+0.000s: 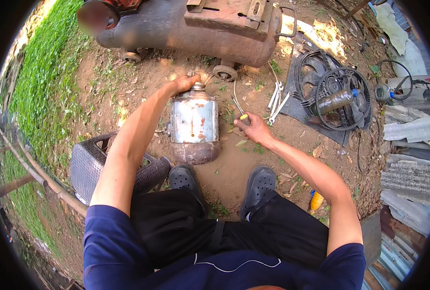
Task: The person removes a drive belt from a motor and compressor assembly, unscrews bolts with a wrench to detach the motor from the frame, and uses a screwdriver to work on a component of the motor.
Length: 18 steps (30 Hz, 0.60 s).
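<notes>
My left hand (183, 83) is closed at the top end of a rusty, silver-painted cylindrical motor (194, 121) on the dirt, beside its short shaft. My right hand (253, 129) grips a screwdriver (244, 117) with a yellow and dark handle, its blade pointing up and left, a little right of the motor. A black textured plastic cover (92, 164) lies at the lower left of the motor. Several open-ended wrenches (276, 101) lie to the right, with a thin pale hose or cable behind the screwdriver.
A large rusty wheeled tank (176, 38) stands beyond the motor. At right lie a black fan shroud (309, 77) with a plastic bottle (335, 104), and corrugated sheets (408, 169). A yellow bottle (316, 200) is near my right leg. Grass (41, 87) and poles border the left.
</notes>
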{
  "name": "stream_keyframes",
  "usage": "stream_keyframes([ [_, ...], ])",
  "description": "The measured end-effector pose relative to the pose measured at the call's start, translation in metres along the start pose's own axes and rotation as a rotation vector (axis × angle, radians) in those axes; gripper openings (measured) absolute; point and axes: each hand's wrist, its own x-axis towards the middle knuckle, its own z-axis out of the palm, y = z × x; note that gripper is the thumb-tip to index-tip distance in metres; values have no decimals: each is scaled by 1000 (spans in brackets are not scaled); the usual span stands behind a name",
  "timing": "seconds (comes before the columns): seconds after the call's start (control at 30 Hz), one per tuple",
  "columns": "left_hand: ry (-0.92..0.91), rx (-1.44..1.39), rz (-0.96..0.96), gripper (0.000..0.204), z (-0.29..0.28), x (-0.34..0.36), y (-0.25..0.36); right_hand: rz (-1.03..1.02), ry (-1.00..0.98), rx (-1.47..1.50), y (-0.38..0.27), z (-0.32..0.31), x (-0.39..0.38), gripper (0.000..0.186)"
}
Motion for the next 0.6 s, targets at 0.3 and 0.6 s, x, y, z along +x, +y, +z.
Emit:
stream_keyframes([
  [0.3,-160,-392,160,43,5,10,-17,131,-27,134,20,11,19,29],
  [0.6,-256,-703,165,32,15,47,-38,162,-67,269,11,16,34,29],
])
